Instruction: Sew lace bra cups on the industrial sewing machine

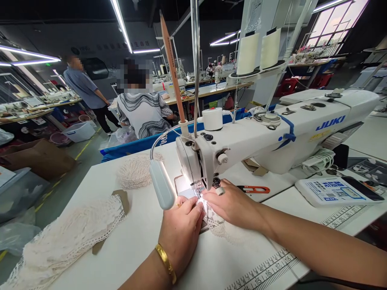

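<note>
Right forearm (302,241) stretches across the front of the table (145,237), and the left wrist has a gold bangle (165,262) on it, so that's what's closest. Both hands, left (183,225) and right (234,201), are crowded in at the presser foot (198,192) of a white JUKI sewing machine (250,141), fingertips down on a bit of cream lace trim (216,225). Each grip is mostly closed up over the lace, but honestly can't tell if they're pinching it or just pressing it flat. Biggest worry imo is fingers: they're super close to the needle area, so one slip while guiding could mean a nasty jab. Next up, the lace is holey and looks floppy, so uneven pressure from the two sides could pucker it or let an edge snag under the foot. Its loose end lies toward the front of the table, where a dragging right arm might tug it off line. Also, that little lamp (162,185) hangs right above the left knuckles, so lifting that hand quickly could knock it.
</note>
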`<state>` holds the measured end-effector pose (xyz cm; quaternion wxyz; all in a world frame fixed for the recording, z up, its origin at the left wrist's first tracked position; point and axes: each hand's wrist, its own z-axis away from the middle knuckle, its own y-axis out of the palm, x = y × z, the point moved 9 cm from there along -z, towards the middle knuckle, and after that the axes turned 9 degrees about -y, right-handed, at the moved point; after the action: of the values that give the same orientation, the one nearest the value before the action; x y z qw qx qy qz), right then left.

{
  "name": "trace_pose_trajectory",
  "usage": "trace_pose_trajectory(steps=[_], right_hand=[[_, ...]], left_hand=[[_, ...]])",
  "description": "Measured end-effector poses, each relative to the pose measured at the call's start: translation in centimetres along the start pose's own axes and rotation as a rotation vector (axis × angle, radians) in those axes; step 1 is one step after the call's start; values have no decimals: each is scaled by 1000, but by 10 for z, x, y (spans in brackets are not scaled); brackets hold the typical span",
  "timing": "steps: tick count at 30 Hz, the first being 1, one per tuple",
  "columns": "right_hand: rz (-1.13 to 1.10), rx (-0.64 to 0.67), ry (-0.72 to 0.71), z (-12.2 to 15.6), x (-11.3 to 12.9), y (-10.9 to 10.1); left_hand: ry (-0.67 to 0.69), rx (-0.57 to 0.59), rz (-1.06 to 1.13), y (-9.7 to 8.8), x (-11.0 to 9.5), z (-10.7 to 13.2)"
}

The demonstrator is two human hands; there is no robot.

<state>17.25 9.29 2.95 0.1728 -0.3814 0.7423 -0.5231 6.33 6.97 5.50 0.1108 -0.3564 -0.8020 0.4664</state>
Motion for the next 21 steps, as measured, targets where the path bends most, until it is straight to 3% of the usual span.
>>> trace_pose_trajectory(steps=[6, 13, 21], right_hand=[[-41, -9, 19, 3, -1, -5], [-156, 29, -98, 14, 19, -7], [-459, -229, 111, 6, -7, -21]], left_hand=[[-29, 32, 10, 4, 7, -1], [-118, 137, 229, 14, 29, -2], [-186, 195, 303, 22, 38, -7]])
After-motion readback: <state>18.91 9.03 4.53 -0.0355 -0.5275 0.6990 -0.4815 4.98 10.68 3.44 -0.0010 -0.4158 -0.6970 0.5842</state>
